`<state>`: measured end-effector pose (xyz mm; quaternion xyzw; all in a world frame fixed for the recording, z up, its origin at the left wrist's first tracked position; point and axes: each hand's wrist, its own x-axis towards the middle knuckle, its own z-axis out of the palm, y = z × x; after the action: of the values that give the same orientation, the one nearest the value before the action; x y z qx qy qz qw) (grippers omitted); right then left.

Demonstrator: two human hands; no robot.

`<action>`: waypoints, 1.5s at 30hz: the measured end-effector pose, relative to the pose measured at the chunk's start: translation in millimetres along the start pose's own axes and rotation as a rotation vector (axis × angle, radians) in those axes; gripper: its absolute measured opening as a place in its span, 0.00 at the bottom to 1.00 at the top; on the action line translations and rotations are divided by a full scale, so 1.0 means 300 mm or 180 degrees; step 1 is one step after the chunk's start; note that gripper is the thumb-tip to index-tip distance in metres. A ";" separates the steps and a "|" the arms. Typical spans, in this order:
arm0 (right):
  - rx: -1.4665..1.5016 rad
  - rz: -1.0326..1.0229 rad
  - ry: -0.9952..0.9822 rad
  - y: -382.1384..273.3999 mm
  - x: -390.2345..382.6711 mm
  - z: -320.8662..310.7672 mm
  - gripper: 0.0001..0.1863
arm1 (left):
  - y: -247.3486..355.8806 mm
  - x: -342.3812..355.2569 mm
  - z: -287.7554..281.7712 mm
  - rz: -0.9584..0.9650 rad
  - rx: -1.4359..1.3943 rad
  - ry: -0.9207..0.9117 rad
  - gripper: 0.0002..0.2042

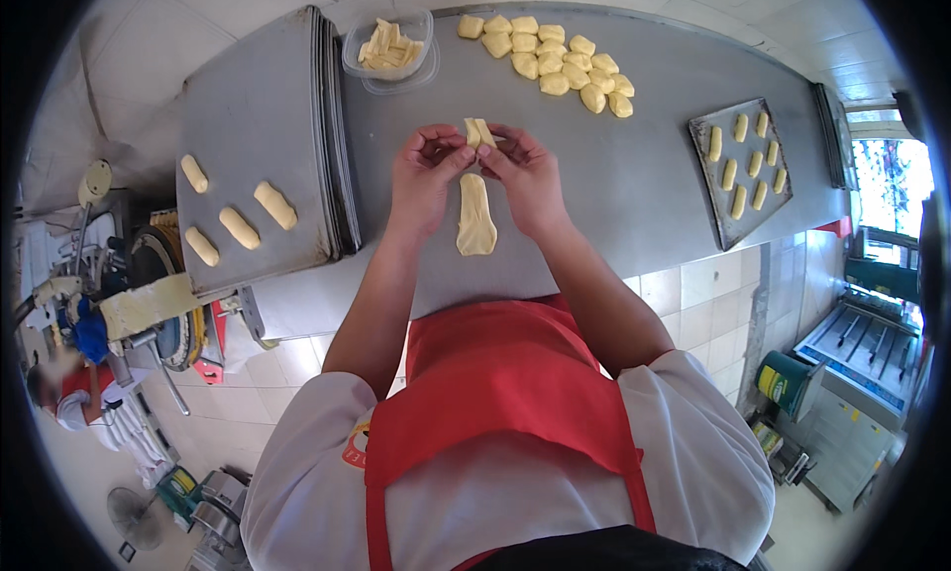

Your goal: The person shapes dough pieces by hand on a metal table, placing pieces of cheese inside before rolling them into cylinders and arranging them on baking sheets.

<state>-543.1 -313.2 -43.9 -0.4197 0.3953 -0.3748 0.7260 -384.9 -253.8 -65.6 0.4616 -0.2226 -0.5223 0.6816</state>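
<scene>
**Pinching with both hands, close together**

Reaching forward with left forearm (388, 279) and right forearm (602, 279) (both bare), slanting them inward from either side. Holding left hand (424, 180) and right hand (532, 183) about level, just beside each other — with thumbs (456, 160) pointing inward, tips very near. Curling fingers (433, 135) inward — closed in a pinch on each side.

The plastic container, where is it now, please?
In the head view, the container stands near the far edge of the table, left of centre, just right of the stacked trays.
</scene>
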 end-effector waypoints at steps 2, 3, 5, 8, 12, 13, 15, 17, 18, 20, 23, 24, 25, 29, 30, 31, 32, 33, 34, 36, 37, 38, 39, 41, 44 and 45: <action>-0.0246 -0.0194 0.0072 0.037 -0.010 -0.021 0.18 | -0.008 -0.027 -0.011 -0.0166 -0.0217 0.0255 0.15; -0.0442 -0.0344 0.0079 0.047 -0.013 -0.044 0.16 | -0.025 -0.022 -0.028 0.0046 0.0152 0.0306 0.15; -0.0906 -0.0508 -0.0016 0.085 0.001 -0.070 0.14 | -0.061 -0.003 -0.110 0.0467 0.0945 0.0471 0.15; -0.2179 -0.0908 -0.0406 0.179 0.059 -0.130 0.14 | -0.112 -0.003 -0.199 0.1948 0.3605 0.0925 0.18; -0.3735 -0.1539 -0.0803 0.325 0.092 -0.212 0.12 | -0.252 -0.051 -0.235 0.1754 0.4232 0.0186 0.18; -0.3637 -0.1507 -0.0505 0.342 0.068 -0.211 0.11 | -0.277 -0.078 -0.217 0.1544 0.4483 0.0027 0.18; -0.3633 -0.1717 -0.0159 0.364 0.063 -0.203 0.10 | -0.299 -0.081 -0.205 0.1431 0.4853 -0.0168 0.19; -0.3848 -0.2198 -0.0071 0.370 0.063 -0.194 0.10 | -0.332 -0.062 -0.214 0.1624 0.5075 -0.0232 0.21; -0.3952 -0.2168 -0.0215 0.375 0.049 -0.200 0.11 | -0.344 -0.066 -0.227 0.1625 0.5047 -0.0282 0.22; -0.4154 -0.2177 -0.0459 0.374 0.059 -0.223 0.15 | -0.348 -0.042 -0.252 0.1715 0.4994 -0.0381 0.24; -0.4119 -0.1981 -0.0408 0.365 0.050 -0.244 0.14 | -0.348 -0.065 -0.247 0.1440 0.4760 -0.0651 0.25; -0.4094 -0.2149 -0.0441 0.365 0.050 -0.241 0.13 | -0.343 -0.058 -0.239 0.1471 0.4693 -0.0612 0.25; -0.4068 -0.2323 -0.0480 0.367 0.055 -0.232 0.12 | -0.341 -0.047 -0.238 0.1505 0.4626 -0.0564 0.25; -0.4275 -0.2244 -0.0596 0.374 0.051 -0.239 0.12 | -0.331 -0.047 -0.249 0.1668 0.4763 -0.0726 0.24; -0.4307 -0.2080 -0.0528 0.377 0.041 -0.251 0.12 | -0.329 -0.041 -0.249 0.1609 0.4776 -0.0806 0.24; -0.4323 -0.1921 -0.0491 0.372 0.021 -0.249 0.13 | -0.330 -0.033 -0.260 0.1533 0.4803 -0.0859 0.23; -0.4337 -0.1761 -0.0454 0.367 0.007 -0.244 0.13 | -0.332 -0.029 -0.270 0.1457 0.4829 -0.0914 0.22; -0.4220 -0.1914 -0.0270 0.370 0.003 -0.226 0.13 | -0.338 -0.029 -0.276 0.1469 0.4788 -0.0825 0.21; -0.4105 -0.2059 -0.0049 0.380 0.006 -0.210 0.13 | -0.343 -0.024 -0.271 0.1497 0.4742 -0.0770 0.20; -0.4165 -0.2382 0.0073 0.391 0.009 -0.205 0.13 | -0.349 -0.038 -0.269 0.1656 0.4890 -0.0748 0.18; -0.4345 -0.2577 -0.0006 0.394 0.024 -0.219 0.14 | -0.343 -0.037 -0.267 0.1819 0.5080 -0.0791 0.18; -0.4525 -0.2773 -0.0088 0.396 0.032 -0.235 0.14 | -0.336 -0.038 -0.267 0.1987 0.5269 -0.0829 0.18; -0.4382 -0.2481 -0.0281 0.402 0.008 -0.258 0.15 | -0.324 -0.053 -0.275 0.1443 0.5208 -0.1117 0.19; -0.4081 -0.1880 -0.0664 0.405 -0.072 -0.290 0.17 | -0.286 -0.100 -0.271 0.0331 0.5000 -0.1665 0.20; -0.4029 -0.1886 -0.0110 0.404 -0.004 -0.251 0.20 | -0.296 -0.042 -0.238 0.1294 0.5074 -0.1009 0.21; -0.4243 -0.2000 -0.0159 0.401 -0.017 -0.246 0.20 | -0.293 -0.057 -0.244 0.1550 0.5218 -0.0962 0.22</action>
<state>-585.2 -287.8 -176.3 -0.8737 0.3837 -0.2357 0.1841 -378.1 -211.7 -173.1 0.6723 -0.7094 -0.0925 0.1901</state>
